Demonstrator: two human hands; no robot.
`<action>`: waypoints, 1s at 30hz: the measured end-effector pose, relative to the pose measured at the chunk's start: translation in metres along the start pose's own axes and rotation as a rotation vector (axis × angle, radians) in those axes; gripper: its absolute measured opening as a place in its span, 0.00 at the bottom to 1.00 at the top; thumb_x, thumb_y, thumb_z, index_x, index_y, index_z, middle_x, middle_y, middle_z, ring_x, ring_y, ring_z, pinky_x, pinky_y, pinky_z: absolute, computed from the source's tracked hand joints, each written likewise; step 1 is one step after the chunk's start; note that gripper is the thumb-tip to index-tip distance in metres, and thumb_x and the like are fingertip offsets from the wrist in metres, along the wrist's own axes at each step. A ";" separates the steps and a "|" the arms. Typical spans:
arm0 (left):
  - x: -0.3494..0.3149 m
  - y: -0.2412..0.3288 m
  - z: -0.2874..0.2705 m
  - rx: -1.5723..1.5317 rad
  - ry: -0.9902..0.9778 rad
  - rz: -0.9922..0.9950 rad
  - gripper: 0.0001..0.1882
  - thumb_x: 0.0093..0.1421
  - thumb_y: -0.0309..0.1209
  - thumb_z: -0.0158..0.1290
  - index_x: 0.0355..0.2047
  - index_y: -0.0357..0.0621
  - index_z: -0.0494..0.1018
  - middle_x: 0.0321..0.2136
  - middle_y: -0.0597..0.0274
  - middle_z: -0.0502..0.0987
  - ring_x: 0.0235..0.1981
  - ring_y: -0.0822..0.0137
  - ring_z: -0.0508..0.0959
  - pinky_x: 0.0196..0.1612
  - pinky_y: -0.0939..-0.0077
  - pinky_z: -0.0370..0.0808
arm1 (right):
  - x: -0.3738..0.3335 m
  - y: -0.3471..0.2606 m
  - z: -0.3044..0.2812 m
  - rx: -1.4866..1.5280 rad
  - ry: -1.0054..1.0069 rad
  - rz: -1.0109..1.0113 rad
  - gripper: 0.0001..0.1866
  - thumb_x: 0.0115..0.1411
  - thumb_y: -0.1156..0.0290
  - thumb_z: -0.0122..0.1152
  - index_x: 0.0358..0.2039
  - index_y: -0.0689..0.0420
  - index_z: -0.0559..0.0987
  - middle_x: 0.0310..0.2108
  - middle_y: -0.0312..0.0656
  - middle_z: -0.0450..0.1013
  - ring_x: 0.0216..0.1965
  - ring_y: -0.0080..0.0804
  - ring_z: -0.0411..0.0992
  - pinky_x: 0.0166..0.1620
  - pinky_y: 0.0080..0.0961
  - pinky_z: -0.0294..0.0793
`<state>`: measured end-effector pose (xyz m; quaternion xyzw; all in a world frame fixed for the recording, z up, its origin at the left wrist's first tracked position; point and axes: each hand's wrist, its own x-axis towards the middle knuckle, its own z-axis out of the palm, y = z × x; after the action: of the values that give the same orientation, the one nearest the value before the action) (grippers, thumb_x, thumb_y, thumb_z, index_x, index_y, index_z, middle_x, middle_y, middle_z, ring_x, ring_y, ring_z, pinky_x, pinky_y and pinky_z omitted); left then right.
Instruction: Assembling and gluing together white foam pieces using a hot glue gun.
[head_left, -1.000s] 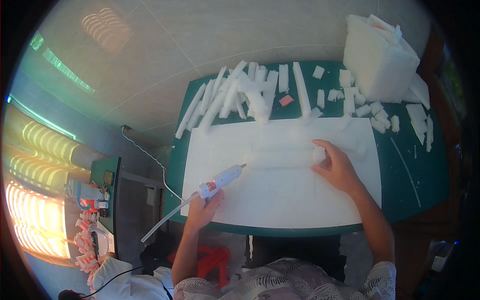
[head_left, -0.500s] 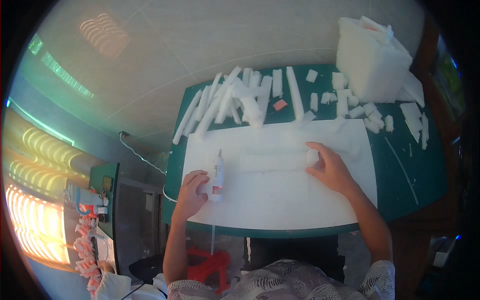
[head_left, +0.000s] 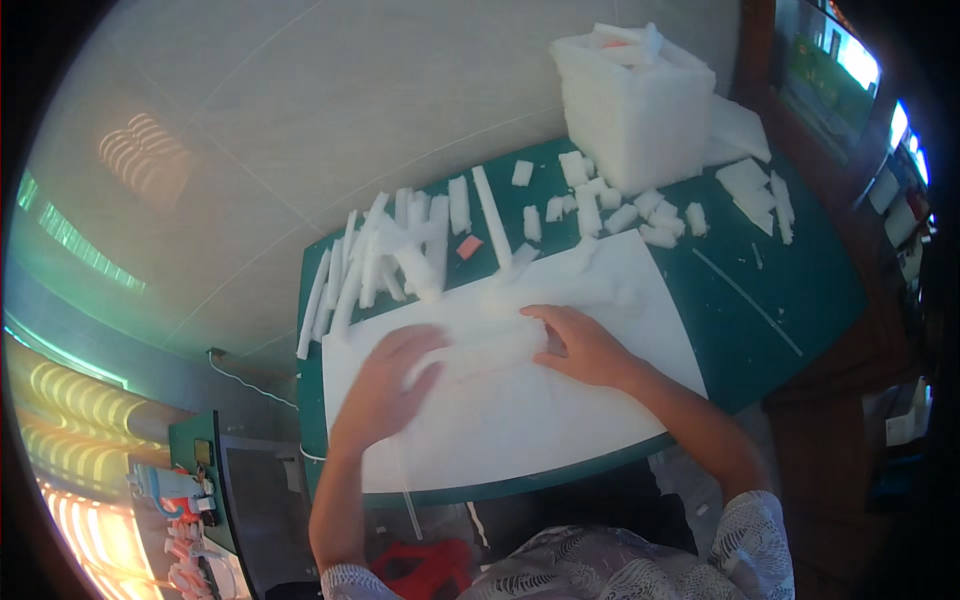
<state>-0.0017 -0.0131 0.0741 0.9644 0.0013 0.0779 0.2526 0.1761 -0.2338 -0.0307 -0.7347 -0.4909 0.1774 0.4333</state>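
A white foam strip (head_left: 490, 343) lies on a white sheet (head_left: 540, 420), its right end between the right hand's (head_left: 582, 345) curved thumb and fingers. The blurred left hand (head_left: 395, 380), thumb and fingers spread, holds nothing visible near the other end. Foam pieces (head_left: 435, 240) and a foam box (head_left: 635, 125) stand farther back on the green worktop (head_left: 810, 285).

Over on the counter (head_left: 800, 270), a sheet (head_left: 530, 430) lies in front, a bar (head_left: 490, 346) upon it; strips (head_left: 372, 255) heap behind left, a box (head_left: 635, 125) stands back right, chunks (head_left: 620, 218) between box and sheet.
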 end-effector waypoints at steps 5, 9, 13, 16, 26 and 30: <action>0.127 0.070 0.067 0.080 -0.174 0.448 0.18 0.57 0.29 0.57 0.49 0.42 0.74 0.47 0.55 0.75 0.50 0.54 0.73 0.53 0.63 0.71 | -0.004 0.018 0.010 -0.072 -0.030 0.020 0.29 0.58 0.67 0.65 0.58 0.56 0.68 0.54 0.52 0.68 0.56 0.47 0.65 0.59 0.40 0.63; 0.173 0.095 0.132 0.403 -0.325 0.487 0.17 0.54 0.28 0.57 0.45 0.43 0.75 0.45 0.56 0.74 0.48 0.57 0.74 0.49 0.62 0.70 | 0.001 0.018 0.019 -0.144 0.049 -0.094 0.27 0.61 0.65 0.61 0.59 0.55 0.67 0.56 0.51 0.68 0.58 0.46 0.65 0.61 0.39 0.61; 0.190 0.114 0.172 0.630 -0.448 0.511 0.11 0.53 0.26 0.55 0.38 0.44 0.78 0.43 0.57 0.76 0.43 0.60 0.76 0.47 0.64 0.70 | 0.004 0.004 0.003 0.003 -0.108 0.101 0.29 0.63 0.65 0.57 0.63 0.52 0.63 0.55 0.49 0.68 0.57 0.43 0.66 0.61 0.37 0.60; 0.182 0.117 0.170 0.664 -0.389 0.583 0.12 0.54 0.26 0.55 0.40 0.45 0.77 0.42 0.57 0.76 0.41 0.60 0.77 0.44 0.64 0.70 | 0.006 0.008 0.006 -0.062 -0.124 0.091 0.29 0.64 0.65 0.56 0.65 0.52 0.61 0.55 0.49 0.68 0.56 0.42 0.66 0.61 0.35 0.60; 0.083 0.070 0.023 -0.666 -0.120 0.046 0.16 0.59 0.21 0.56 0.48 0.40 0.70 0.45 0.57 0.75 0.49 0.64 0.77 0.52 0.69 0.75 | 0.002 0.012 0.011 0.017 0.084 -0.170 0.32 0.57 0.69 0.64 0.62 0.55 0.64 0.53 0.53 0.68 0.55 0.49 0.66 0.59 0.37 0.64; 0.024 0.006 0.010 -0.825 0.084 -0.099 0.17 0.58 0.21 0.59 0.48 0.40 0.70 0.47 0.57 0.75 0.49 0.66 0.78 0.50 0.73 0.76 | 0.001 -0.004 0.001 0.007 -0.061 0.022 0.33 0.54 0.70 0.68 0.59 0.55 0.67 0.55 0.52 0.68 0.52 0.48 0.67 0.58 0.36 0.66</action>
<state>0.0230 -0.0223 0.0724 0.7770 0.0267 0.0988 0.6211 0.1738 -0.2321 -0.0281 -0.7327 -0.4954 0.2061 0.4186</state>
